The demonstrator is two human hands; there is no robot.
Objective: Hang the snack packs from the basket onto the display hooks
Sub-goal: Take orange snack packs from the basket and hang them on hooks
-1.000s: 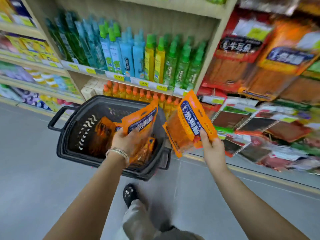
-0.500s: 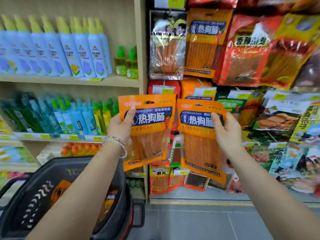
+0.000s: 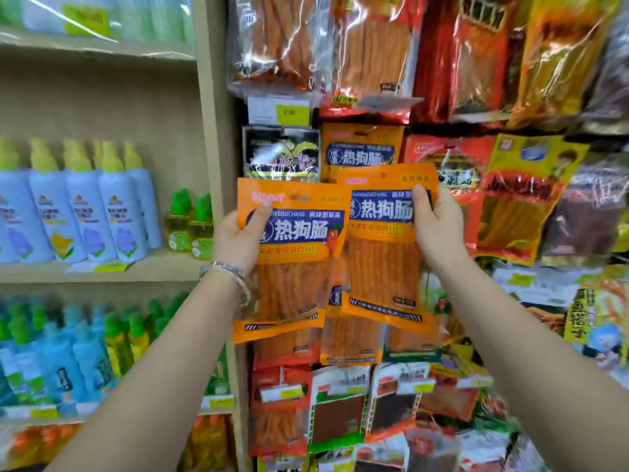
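I am raising both packs to the display now, the basket dropping out of view. My left hand (image 3: 235, 240) is pinching one orange snack pack (image 3: 292, 284), thumb on front; my right hand (image 3: 437, 226) is pinching the second pack (image 3: 381, 264) likewise. A matching hung pack (image 3: 357, 155) is just above those fingertips, so I judge hanging is coming next.

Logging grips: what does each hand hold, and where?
The left hand grips one orange plastic snack pack by its upper left edge; the right hand grips a second orange pack by its upper right edge.
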